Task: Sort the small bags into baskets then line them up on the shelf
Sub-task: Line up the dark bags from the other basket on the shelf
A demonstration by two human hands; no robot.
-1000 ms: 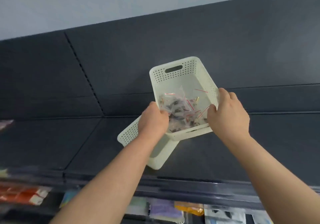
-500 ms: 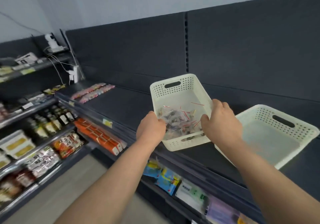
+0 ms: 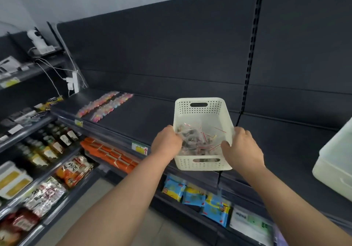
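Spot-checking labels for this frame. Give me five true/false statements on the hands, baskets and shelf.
1. The left hand and right hand each grip a side wall of the white basket. True.
2. The white basket is empty. False: it holds clear small bags with red strips.
3. Two rows of colourful bags lie on the shelf, left of the white basket. True.
4. The white basket's walls are solid, without handle slots. False: they are perforated, with a slot in each end wall.
5. A pale basket shows at the right edge of the view. True.
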